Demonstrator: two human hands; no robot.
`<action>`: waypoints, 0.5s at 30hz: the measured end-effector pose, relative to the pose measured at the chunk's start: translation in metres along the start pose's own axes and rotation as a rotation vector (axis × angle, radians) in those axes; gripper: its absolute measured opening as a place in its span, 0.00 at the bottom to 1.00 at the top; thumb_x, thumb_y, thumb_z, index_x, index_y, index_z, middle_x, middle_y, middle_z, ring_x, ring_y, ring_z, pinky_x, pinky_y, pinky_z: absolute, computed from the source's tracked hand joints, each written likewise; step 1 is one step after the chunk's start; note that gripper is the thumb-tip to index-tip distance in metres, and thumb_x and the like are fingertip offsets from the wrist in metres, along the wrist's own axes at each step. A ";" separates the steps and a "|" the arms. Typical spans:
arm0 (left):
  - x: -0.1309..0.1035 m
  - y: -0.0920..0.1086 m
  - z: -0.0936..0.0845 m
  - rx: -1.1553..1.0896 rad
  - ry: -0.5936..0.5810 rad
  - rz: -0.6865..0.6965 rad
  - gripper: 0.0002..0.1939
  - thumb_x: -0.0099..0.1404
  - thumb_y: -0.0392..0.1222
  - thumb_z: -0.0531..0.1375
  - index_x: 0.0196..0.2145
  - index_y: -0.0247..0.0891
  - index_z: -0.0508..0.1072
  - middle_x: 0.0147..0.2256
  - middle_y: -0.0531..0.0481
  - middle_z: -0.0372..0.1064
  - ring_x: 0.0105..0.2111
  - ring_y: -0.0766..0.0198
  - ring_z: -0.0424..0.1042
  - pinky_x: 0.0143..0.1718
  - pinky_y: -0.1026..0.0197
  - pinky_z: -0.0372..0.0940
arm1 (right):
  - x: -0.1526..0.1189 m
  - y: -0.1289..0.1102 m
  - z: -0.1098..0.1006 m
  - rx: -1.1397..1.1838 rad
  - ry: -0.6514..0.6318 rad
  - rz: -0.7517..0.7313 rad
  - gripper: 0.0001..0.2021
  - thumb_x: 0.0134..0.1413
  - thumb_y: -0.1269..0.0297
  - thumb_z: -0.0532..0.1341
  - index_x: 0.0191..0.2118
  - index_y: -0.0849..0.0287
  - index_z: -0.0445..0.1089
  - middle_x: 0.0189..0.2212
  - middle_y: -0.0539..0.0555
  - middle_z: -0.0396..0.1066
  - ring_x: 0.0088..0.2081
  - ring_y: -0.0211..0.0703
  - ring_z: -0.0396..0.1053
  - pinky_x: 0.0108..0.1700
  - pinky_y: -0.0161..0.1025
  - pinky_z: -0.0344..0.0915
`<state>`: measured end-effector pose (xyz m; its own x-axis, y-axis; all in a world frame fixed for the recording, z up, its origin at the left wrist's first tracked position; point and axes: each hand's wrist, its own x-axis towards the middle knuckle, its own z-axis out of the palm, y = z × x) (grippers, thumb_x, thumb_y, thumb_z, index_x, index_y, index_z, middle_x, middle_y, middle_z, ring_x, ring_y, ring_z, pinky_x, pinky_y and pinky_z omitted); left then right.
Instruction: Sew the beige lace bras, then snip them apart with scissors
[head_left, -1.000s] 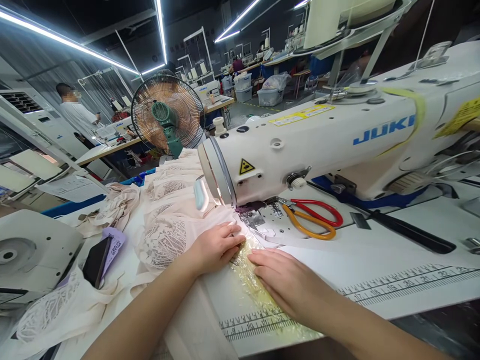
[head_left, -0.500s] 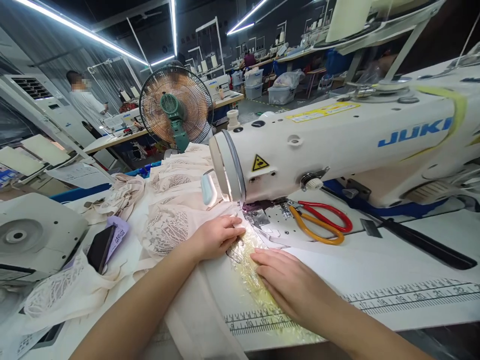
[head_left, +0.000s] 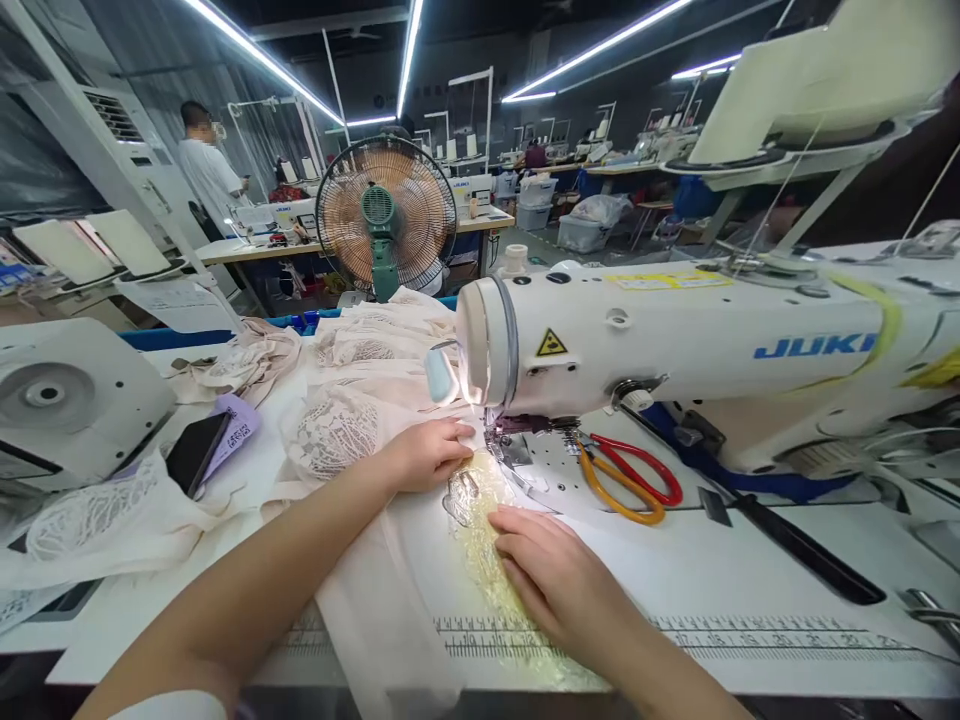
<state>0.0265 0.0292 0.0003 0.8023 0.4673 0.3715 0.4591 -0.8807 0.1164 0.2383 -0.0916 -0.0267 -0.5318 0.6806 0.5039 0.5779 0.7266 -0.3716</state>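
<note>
My left hand (head_left: pixel 431 457) is beside the needle area of a white JUKI sewing machine (head_left: pixel 585 345), its fingers closed on the edge of a beige lace fabric piece (head_left: pixel 420 410). The fabric runs left into a lace cup (head_left: pixel 335 432), and a long sheer strip (head_left: pixel 375 600) hangs toward the table's front edge. My right hand (head_left: pixel 559 570) lies fairly flat, fingers stretched, at the right side of a shiny yellow taped strip (head_left: pixel 480 555) on the tabletop. What lies right under the presser foot is hard to make out.
Red-and-orange-handled scissors (head_left: pixel 626 480) lie on the machine bed, with a black-handled tool (head_left: pixel 810 550) to the right. A printed ruler (head_left: pixel 675 635) runs along the front. Left are a dark phone (head_left: pixel 196 452) and more lace pieces (head_left: pixel 105 515). A fan (head_left: pixel 384 215) and a person (head_left: pixel 210 165) are behind.
The view has levelled and shifted, so the machine sits further right. Both hands stay in nearly the same places by the needle and the yellow strip.
</note>
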 end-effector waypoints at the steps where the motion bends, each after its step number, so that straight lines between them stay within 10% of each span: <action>1: 0.000 0.000 0.000 0.010 -0.002 -0.003 0.12 0.65 0.38 0.52 0.36 0.37 0.76 0.48 0.43 0.69 0.46 0.59 0.69 0.46 0.60 0.66 | 0.000 -0.001 0.000 -0.002 -0.004 -0.006 0.09 0.56 0.74 0.50 0.37 0.60 0.66 0.43 0.58 0.70 0.47 0.45 0.67 0.48 0.46 0.66; 11: -0.001 0.005 0.000 0.128 -0.164 -0.095 0.12 0.64 0.38 0.53 0.36 0.39 0.76 0.51 0.47 0.67 0.49 0.60 0.67 0.49 0.61 0.63 | -0.002 -0.003 0.001 -0.042 -0.004 -0.051 0.08 0.57 0.73 0.51 0.39 0.58 0.65 0.44 0.58 0.70 0.48 0.48 0.66 0.48 0.49 0.65; 15: -0.002 0.006 0.001 0.164 -0.187 -0.121 0.12 0.64 0.37 0.53 0.37 0.39 0.76 0.53 0.46 0.65 0.50 0.60 0.66 0.50 0.61 0.62 | -0.011 -0.039 0.024 0.030 -0.035 -0.074 0.11 0.56 0.72 0.54 0.44 0.57 0.65 0.46 0.57 0.69 0.47 0.47 0.65 0.50 0.48 0.62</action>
<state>0.0277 0.0231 -0.0004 0.7874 0.5879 0.1855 0.5993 -0.8005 -0.0070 0.2065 -0.1249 -0.0364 -0.5939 0.6272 0.5039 0.5178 0.7774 -0.3572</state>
